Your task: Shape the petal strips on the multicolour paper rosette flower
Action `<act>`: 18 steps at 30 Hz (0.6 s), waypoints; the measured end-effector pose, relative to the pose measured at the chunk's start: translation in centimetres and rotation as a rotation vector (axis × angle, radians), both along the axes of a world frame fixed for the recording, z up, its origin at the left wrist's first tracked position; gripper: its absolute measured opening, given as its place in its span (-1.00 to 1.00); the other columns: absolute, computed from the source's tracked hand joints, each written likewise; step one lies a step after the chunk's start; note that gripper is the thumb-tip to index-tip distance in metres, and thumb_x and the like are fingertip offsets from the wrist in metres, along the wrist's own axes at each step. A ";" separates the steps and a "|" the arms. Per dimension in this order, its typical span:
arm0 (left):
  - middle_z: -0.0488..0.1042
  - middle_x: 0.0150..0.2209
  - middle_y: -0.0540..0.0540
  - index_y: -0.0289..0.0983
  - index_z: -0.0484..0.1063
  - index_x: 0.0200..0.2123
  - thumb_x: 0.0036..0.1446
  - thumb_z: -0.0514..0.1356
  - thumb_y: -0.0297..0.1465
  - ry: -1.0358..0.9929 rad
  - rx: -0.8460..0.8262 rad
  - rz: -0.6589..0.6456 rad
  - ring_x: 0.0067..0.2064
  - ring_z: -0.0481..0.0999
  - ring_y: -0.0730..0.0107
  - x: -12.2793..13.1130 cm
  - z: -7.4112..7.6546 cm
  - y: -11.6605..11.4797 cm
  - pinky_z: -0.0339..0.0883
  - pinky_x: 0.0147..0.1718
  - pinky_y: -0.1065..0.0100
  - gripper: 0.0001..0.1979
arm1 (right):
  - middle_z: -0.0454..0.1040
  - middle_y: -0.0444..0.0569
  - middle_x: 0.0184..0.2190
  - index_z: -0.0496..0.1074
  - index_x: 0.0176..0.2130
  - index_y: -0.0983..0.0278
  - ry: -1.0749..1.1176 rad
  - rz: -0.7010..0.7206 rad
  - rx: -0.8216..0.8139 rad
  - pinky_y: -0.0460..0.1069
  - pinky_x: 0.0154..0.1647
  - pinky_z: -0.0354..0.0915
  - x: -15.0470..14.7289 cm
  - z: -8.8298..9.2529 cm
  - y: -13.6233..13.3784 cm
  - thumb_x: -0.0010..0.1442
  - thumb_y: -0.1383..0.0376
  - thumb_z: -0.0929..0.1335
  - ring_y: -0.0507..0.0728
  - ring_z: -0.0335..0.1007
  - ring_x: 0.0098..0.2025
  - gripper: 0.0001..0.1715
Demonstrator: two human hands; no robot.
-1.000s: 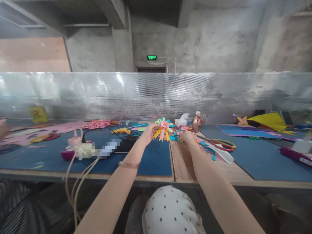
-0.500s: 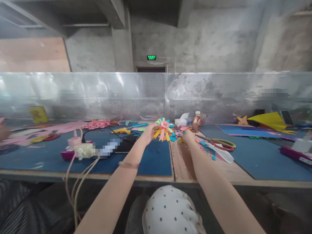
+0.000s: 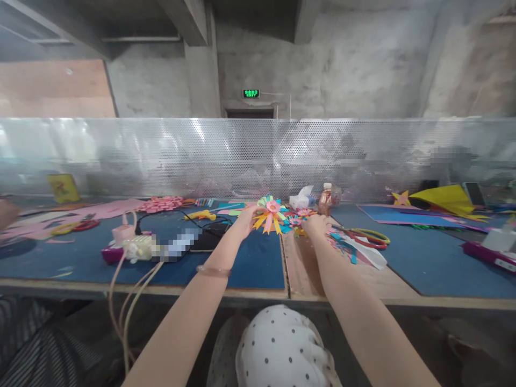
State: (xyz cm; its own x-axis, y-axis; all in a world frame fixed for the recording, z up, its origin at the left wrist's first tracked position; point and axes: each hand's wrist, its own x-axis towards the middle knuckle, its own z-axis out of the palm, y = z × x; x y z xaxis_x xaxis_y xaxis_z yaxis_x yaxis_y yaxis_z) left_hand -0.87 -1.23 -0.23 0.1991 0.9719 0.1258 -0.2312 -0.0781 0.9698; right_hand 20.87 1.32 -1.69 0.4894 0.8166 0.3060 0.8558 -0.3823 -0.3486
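Note:
My left hand is closed on the left edge of a paper flower with a pink centre, green petals and yellow and pink ribbon tails, held above the blue mat. To its right, my right hand reaches down at a cluster of small pink and blue paper flowers. Its fingertips are mostly hidden, so its grip is unclear. Beside that hand lie coloured paper strips and a white paper piece. Scissors with red and yellow handles rest to the right.
Behind my hands stand a tissue pack and a bottle. To the left are a yellow glue gun, a power strip with cables, pink paper loops and another pair of scissors. A perforated metal screen closes the back.
My right hand has shifted slightly, and its fingers look more spread over the small flowers. My left hand keeps the paper flower in nearly the same place.

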 end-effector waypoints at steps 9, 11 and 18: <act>0.41 -0.22 -0.10 -0.34 0.35 -0.15 0.21 0.10 -0.29 -0.005 -0.002 -0.012 -0.29 0.44 0.41 0.0 -0.1 0.2 0.39 -0.33 0.29 -0.75 | 0.25 0.07 0.06 0.30 0.00 0.31 0.083 0.087 0.014 0.22 0.02 0.20 0.2 0.0 0.5 0.21 0.17 0.30 0.22 0.22 0.04 -0.60; 0.41 -0.22 -0.10 -0.34 0.35 -0.15 0.21 0.09 -0.29 -0.005 -0.004 -0.018 -0.29 0.44 0.40 0.0 -0.1 0.2 0.39 -0.33 0.29 -0.75 | 0.26 0.07 0.04 0.29 0.00 0.31 0.126 0.100 0.047 0.21 0.00 0.22 0.2 0.1 0.9 0.22 0.18 0.29 0.21 0.24 0.02 -0.61; 0.41 -0.21 -0.10 -0.35 0.35 -0.14 0.20 0.10 -0.30 -0.016 -0.004 -0.001 -0.28 0.44 0.39 0.0 0.0 0.0 0.39 -0.32 0.29 -0.75 | 0.39 0.01 -0.13 0.34 -0.08 0.33 0.338 0.224 0.218 0.08 -0.18 0.35 0.9 -0.1 2.9 0.24 0.19 0.28 0.10 0.38 -0.18 -0.69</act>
State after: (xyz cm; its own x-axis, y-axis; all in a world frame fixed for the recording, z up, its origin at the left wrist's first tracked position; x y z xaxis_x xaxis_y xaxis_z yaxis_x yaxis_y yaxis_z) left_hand -0.85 -1.22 -0.22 0.1980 0.9722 0.1251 -0.2470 -0.0741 0.9662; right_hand 21.77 4.18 -1.76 0.4103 0.8477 0.3361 0.7335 -0.0878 -0.6740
